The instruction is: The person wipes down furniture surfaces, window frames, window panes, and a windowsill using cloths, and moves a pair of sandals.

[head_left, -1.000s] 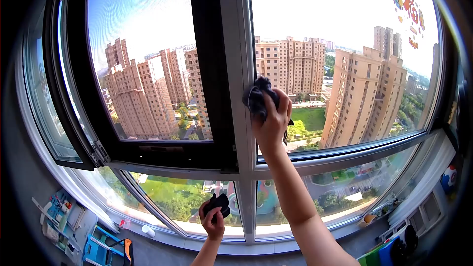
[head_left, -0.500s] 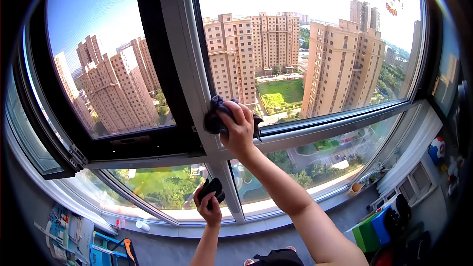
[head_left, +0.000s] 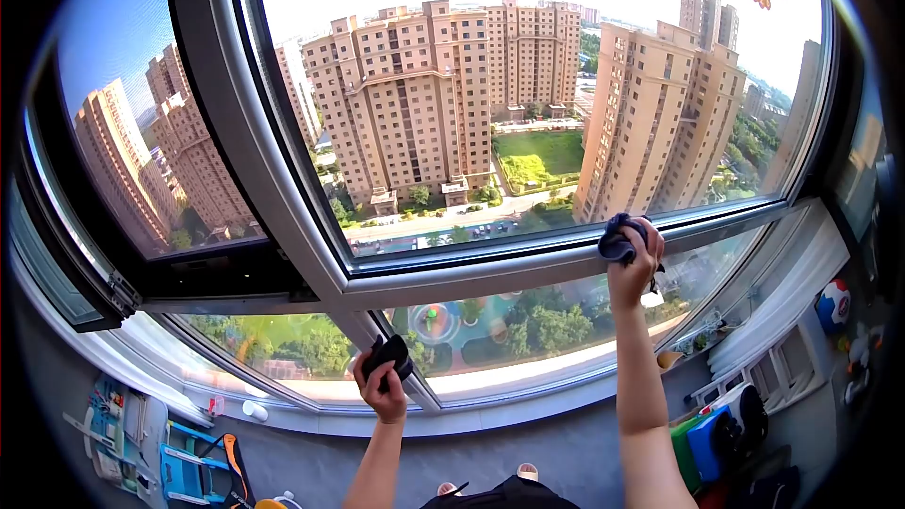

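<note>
My right hand (head_left: 641, 270) is closed around a crumpled dark cloth (head_left: 617, 239). The cloth rests on the silver horizontal window rail (head_left: 490, 280), right of the middle, along the lower edge of the large window pane (head_left: 405, 132). Lower down on the left, my left hand (head_left: 385, 398) grips a small, rounded black object (head_left: 389, 356), whose kind I cannot make out. That hand is in front of the lower upright bar (head_left: 363, 328) between the panes; whether it touches the bar is not clear.
A screened window sash (head_left: 156, 160) is at the left. Below the glass runs a curved sill (head_left: 509, 415) with a white cup (head_left: 255, 410). A blue folding chair (head_left: 184, 471) stands lower left. At right are a ball (head_left: 833, 306) and blue and green boxes (head_left: 702, 438).
My right hand has slid the cloth rightward along the rail, away from the corner by the upright frame. The view has shifted right. My left hand keeps hold of the black object.
</note>
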`<state>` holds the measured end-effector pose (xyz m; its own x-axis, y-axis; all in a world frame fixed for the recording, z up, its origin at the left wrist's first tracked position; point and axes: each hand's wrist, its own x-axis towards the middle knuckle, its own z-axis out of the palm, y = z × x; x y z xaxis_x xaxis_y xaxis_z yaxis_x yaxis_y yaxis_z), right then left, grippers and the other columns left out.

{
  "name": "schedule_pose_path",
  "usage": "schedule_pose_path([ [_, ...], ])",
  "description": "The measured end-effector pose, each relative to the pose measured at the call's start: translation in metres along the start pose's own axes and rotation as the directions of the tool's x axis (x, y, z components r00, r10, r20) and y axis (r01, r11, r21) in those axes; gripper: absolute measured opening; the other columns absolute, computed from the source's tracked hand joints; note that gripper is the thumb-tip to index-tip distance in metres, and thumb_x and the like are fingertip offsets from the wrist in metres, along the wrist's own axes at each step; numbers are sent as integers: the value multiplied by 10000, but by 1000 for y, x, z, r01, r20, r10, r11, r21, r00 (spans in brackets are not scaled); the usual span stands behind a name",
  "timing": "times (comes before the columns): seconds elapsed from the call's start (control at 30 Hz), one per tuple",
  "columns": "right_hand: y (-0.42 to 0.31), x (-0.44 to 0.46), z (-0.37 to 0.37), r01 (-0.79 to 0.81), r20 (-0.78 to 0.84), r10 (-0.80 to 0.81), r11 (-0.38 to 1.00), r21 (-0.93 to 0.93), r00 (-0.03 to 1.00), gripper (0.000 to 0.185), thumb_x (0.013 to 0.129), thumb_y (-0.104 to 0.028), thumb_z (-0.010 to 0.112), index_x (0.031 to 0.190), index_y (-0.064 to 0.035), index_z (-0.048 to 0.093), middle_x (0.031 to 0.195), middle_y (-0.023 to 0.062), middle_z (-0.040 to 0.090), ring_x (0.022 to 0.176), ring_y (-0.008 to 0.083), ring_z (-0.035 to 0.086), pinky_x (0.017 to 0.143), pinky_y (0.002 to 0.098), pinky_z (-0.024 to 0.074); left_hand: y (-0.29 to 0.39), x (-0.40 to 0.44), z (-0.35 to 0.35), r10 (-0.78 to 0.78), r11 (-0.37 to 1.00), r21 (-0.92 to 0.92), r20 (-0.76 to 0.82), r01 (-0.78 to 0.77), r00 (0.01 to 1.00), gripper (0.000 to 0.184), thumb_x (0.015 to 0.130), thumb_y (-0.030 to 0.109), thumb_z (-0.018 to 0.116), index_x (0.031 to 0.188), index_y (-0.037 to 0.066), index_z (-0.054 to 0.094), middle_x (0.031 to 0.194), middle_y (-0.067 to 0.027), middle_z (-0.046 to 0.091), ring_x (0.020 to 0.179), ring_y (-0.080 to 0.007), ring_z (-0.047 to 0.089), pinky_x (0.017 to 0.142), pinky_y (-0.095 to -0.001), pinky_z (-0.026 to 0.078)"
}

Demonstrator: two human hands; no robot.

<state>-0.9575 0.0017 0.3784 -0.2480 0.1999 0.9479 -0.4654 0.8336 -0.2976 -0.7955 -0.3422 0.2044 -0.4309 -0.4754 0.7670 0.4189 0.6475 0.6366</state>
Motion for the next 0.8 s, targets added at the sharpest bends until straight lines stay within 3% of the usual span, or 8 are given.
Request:
schedule_pose_path([
  [0.1,-75,-27,22,31,120,-53,984,174,991,283,639,-93,598,912,-41,650,1040,150,563,967,349,510,874,434,384,2,-4,-9,-3,1000,13,-12,3,1000,111,803,35,549,863,52,641,1168,-168,484,1046,-310,518,919,-384,413],
  [0.2,-168,-60,46,137,267,-210,954,267,940,380,630,-130,638,1005,-70,643,1114,107,525,1037,347,474,916,450,329,10,-3,-10,-74,997,-46,-100,69,992,99,787,46,568,847,46,646,1134,-174,500,1041,-322,507,924,-401,402],
  [0.3,-240,-92,81,286,237,-439,827,485,867,350,683,-114,606,1030,-94,649,1187,35,516,1102,245,475,938,388,340,15,-4,-9,-74,997,-21,-140,71,987,94,796,60,570,850,43,645,1130,-183,507,1047,-333,501,930,-412,393],
  [0.4,-223,-81,78,368,223,-563,742,561,795,325,693,-123,604,1012,-115,662,1191,5,525,1111,211,479,942,376,361,14,-10,0,-77,997,-13,-152,76,985,95,809,77,568,850,41,646,1149,-185,506,1061,-336,501,938,-419,389],
  [0.57,-78,-44,29,373,216,-438,884,283,873,390,662,-74,609,1041,-146,671,1164,-3,554,1098,229,488,929,397,379,17,-18,21,-67,998,6,-120,68,991,107,816,44,541,866,38,636,1161,-186,496,1052,-313,512,910,-381,414],
  [0.67,-3,-29,2,283,190,-305,950,134,933,421,617,-19,562,1009,-118,676,1166,50,539,1089,315,472,939,429,369,24,-18,38,-41,999,-25,-101,39,994,103,825,73,548,867,55,640,1201,-174,466,1056,-304,516,924,-386,409],
  [0.77,23,-12,8,34,-10,-32,986,165,999,395,688,50,525,1056,-28,645,1151,153,526,1062,351,490,936,433,383,47,-6,47,-25,998,-53,-136,18,990,105,776,54,561,840,67,644,1144,-179,495,1018,-320,526,892,-408,429],
  [0.8,24,6,18,-35,-172,78,970,239,982,412,711,61,506,1092,-31,633,1166,168,509,1083,358,479,952,445,362,55,0,48,-1,999,-47,-143,-6,990,113,776,48,551,837,71,644,1149,-176,490,1019,-321,528,894,-404,431],
])
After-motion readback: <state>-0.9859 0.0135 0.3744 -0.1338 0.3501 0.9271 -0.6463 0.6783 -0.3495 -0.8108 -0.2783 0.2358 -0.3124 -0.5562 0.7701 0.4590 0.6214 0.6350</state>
